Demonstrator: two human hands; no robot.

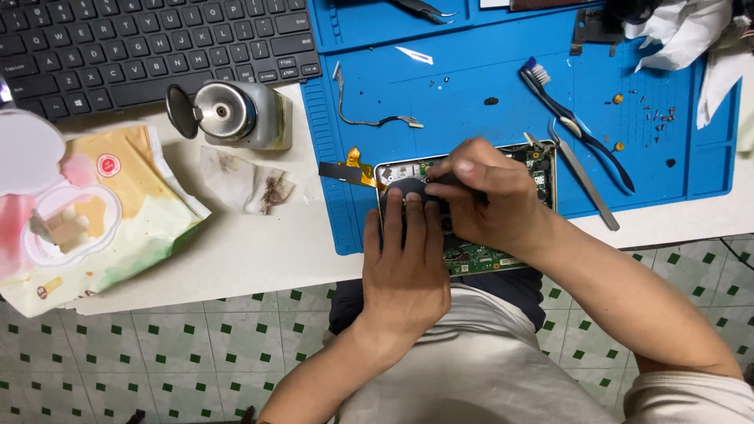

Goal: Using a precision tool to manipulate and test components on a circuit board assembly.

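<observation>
An opened electronic device (542, 169) with a green circuit board lies on the near edge of a blue work mat (471, 94). My left hand (404, 267) rests flat on its left part, fingers pressing on a dark round piece. My right hand (491, 196) is curled over the middle of the board, fingers pinched together on a dark part or small tool; which one is hidden. A black and orange flex cable (345, 169) sticks out from the device's left side.
On the mat lie a dark toothbrush (569, 122), metal tweezers (585, 177), a thin grey cable (369, 118), small screws and crumpled tissue (683, 31). To the left are a black keyboard (149, 43), a metal pump bottle (236, 114), a dirty wipe (247, 184) and a wet-wipe pack (86, 220).
</observation>
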